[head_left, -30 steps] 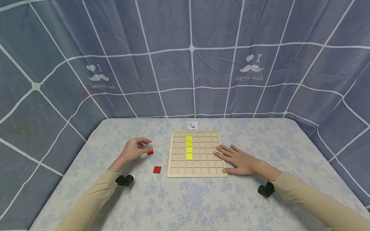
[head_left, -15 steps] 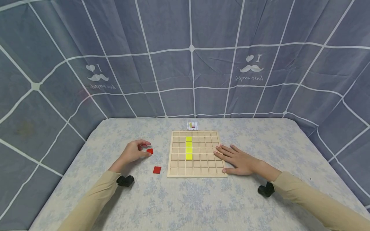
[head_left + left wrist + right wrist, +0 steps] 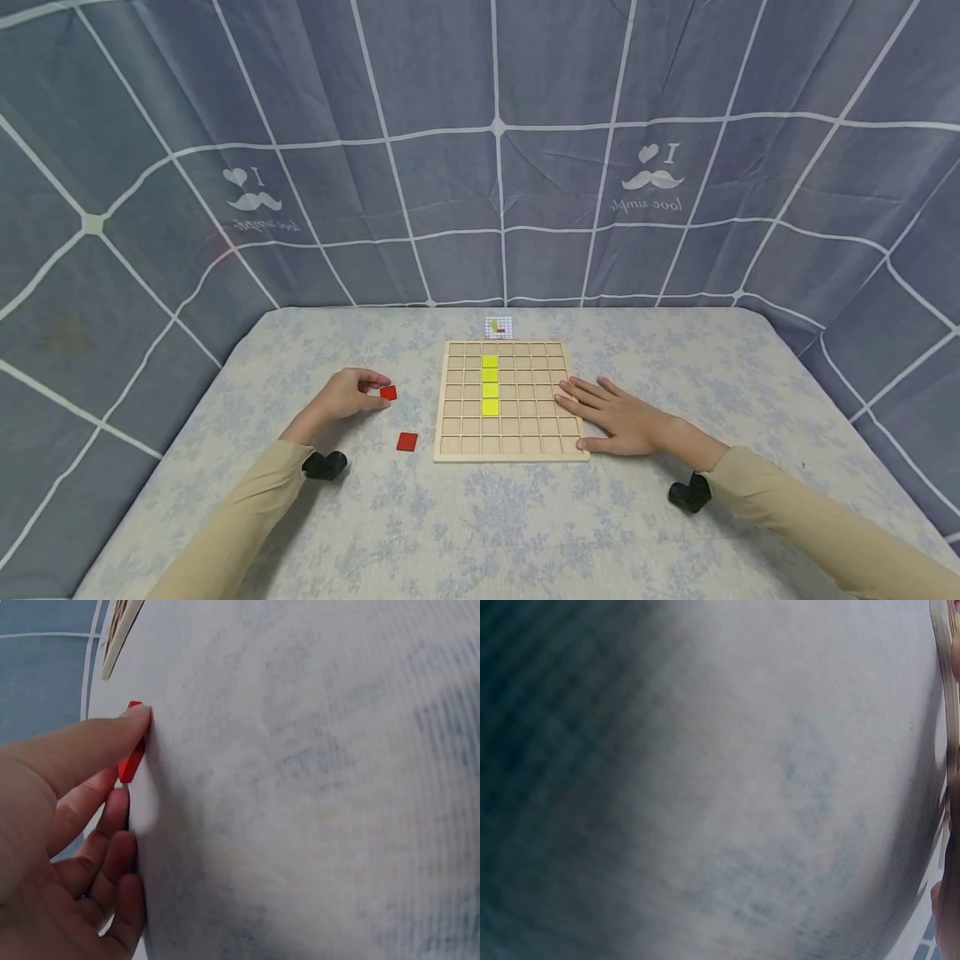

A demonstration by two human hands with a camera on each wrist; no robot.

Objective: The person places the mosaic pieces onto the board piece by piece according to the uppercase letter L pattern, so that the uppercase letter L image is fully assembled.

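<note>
My left hand (image 3: pixel 348 395) pinches a small red square tile (image 3: pixel 387 392) between thumb and fingers, left of the board. In the left wrist view, the thumb lies across this red tile (image 3: pixel 132 763) close to the cloth, and the other fingers are curled below it. A second red tile (image 3: pixel 407 442) lies flat on the cloth nearer to me. The wooden grid board (image 3: pixel 465 451) carries a column of several yellow tiles (image 3: pixel 490 390). With spread fingers, my right hand (image 3: pixel 617 418) rests on the board's right edge; its wrist view shows mostly blurred cloth.
Behind the board lies a small printed grid card (image 3: pixel 499 327) with yellow and red marks. A pale floral cloth (image 3: pixel 510 525) covers the table. Blue-grey curtains (image 3: pixel 442 183) with white lines enclose the back and sides.
The held red tile has turned so that more of its flat face shows, as my left thumb and fingers shifted slightly on it. My right hand and the board stay in place.
</note>
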